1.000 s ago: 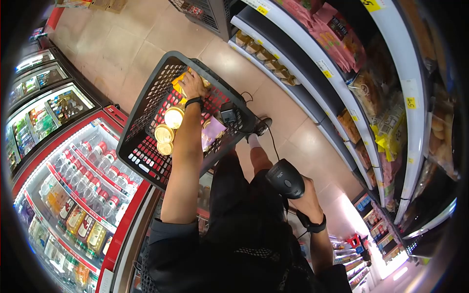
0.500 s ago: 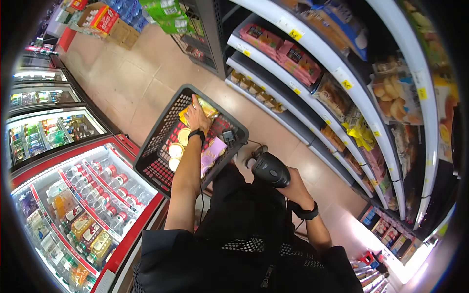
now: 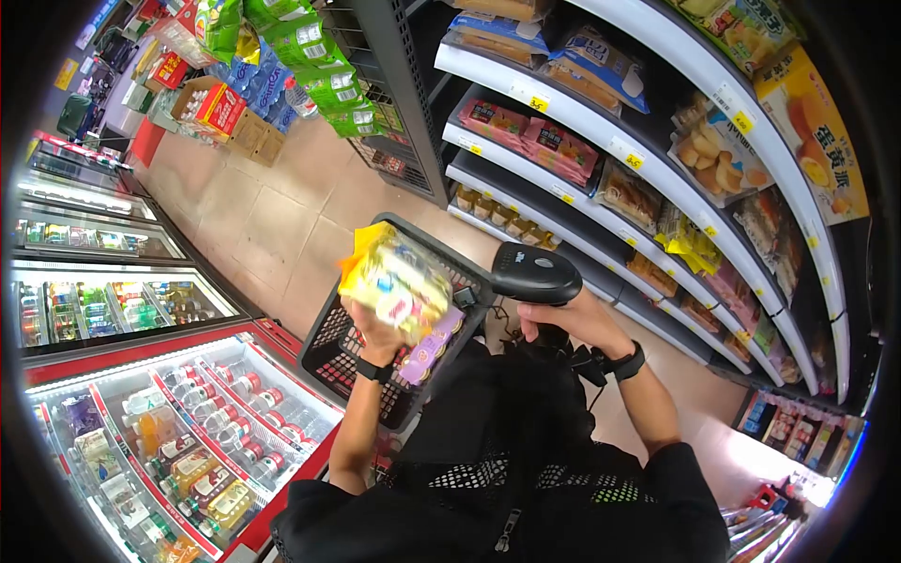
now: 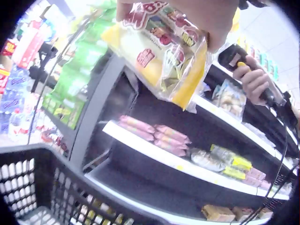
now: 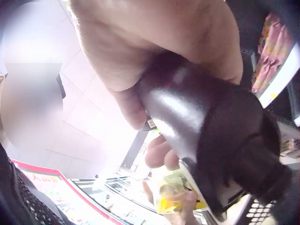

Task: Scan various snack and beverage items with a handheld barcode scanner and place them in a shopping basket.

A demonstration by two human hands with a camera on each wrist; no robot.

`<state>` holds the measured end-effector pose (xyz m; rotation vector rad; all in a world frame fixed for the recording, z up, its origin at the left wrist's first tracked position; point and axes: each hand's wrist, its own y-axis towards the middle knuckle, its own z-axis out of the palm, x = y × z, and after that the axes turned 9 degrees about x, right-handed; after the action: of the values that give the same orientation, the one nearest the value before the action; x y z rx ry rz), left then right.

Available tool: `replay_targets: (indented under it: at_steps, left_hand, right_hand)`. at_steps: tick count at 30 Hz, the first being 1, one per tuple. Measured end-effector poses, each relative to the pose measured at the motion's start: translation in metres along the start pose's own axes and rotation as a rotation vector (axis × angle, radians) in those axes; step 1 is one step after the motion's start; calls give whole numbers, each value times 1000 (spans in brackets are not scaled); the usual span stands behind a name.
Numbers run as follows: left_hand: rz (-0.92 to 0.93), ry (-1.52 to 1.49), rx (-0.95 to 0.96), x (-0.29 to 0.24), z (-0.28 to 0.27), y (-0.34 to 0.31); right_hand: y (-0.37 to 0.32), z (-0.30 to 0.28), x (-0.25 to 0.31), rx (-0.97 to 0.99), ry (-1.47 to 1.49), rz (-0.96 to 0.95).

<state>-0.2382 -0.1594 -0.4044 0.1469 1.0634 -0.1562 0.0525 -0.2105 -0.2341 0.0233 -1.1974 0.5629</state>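
**Yellow plastic snack packet (image 3: pixel 396 281) held up beside black handheld barcode scanner (image 3: pixel 535 274)**

The packet is gripped from below by the left hand (image 3: pixel 375 330), whose fingers are curled round its lower edge; the scanner is clasped in the right hand (image 3: pixel 568 324), fingers wrapped round the handle, its head turned toward the packet; the packet is held above the black plastic mesh shopping basket (image 3: pixel 330 345), in which a purple carton (image 3: pixel 427 352) is seen; beyond, a red-framed drinks cooler (image 3: pixel 282 469) and white shelves of packaged snacks (image 3: pixel 601 150) are seen.
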Motion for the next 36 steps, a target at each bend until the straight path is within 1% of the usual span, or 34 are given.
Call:
replay_targets:
  at_steps: [1, 2, 3, 4, 6, 8, 9, 13, 14, 16, 18, 19, 20, 21, 22, 24, 26, 27, 28, 30, 31, 32, 34, 36]
  left_hand:
    - [22, -321, 90, -15, 12, -8]
    - [41, -644, 181, -33, 25, -13]
    - [42, -646, 188, -39, 27, -14]
    - [52, -599, 202, -44, 28, -16]
    - [65, -510, 222, -48, 31, -24]
    - [78, -417, 249, -52, 34, -29]
    - [90, -369, 268, -54, 37, -27]
    - [195, -175, 375, -63, 55, 8]
    - [241, -118, 411, -70, 60, 27]
    - [333, -16, 475, -84, 79, 60]
    - [393, 91, 523, -101, 90, 76]
    - [773, 653, 482, -117, 104, 95]
    - [1139, 1226, 385, -144, 122, 127]
    - [1475, 1413, 227, -178, 170, 144]
    - [1547, 1522, 185, -194, 199, 155]
    - [1495, 1666, 199, -225, 240, 175]
    - [1561, 1687, 245, -242, 271, 198]
    - [1545, 1740, 256, -251, 286, 207]
    - [1514, 1792, 267, -256, 302, 212]
    - [1537, 1850, 265, -267, 325, 233]
    - [1465, 1923, 303, -268, 335, 240]
    - [1399, 1996, 344, -269, 342, 250]
    - [1443, 1971, 364, -264, 353, 269]
    - [1265, 2095, 360, -264, 364, 286]
  right_hand:
    - [3, 6, 12, 36, -28, 3]
    - [4, 12, 20, 33, -32, -4]
    - [4, 18, 28, 55, -26, 32]
    - [3, 24, 34, 79, -17, 72]
    - [-4, 30, 42, 83, 9, 84]
    - [-13, 30, 45, 126, -100, 69]
    - [-16, 28, 44, 144, -103, 51]
    - [-31, 17, 49, 158, -135, -6]
    - [-33, 16, 49, 97, -142, -100]
    - [-47, 11, 51, -36, -125, -111]
    - [-53, -5, 41, -52, -119, -81]
    - [-61, -13, 36, -73, -100, -99]
    - [-63, -18, 32, -88, -80, -119]
    - [-67, -18, 31, -116, -81, -128]
    - [-76, -20, 32, -146, -84, -134]
    - [-82, -26, 28, -151, -102, -146]
    - [-90, -38, 15, -159, -124, -188]
    - [-92, -40, 16, -183, -99, -210]
    - [-98, -50, 8, -160, -76, -233]
    - [-106, -57, 12, -263, -45, -221]
    - [-114, -66, 9, -267, -39, -223]
    - [-117, -73, 5, -313, -6, -240]
    - [-126, -90, -5, -354, 5, -269]
    - [-130, -98, -4, -366, 26, -283]
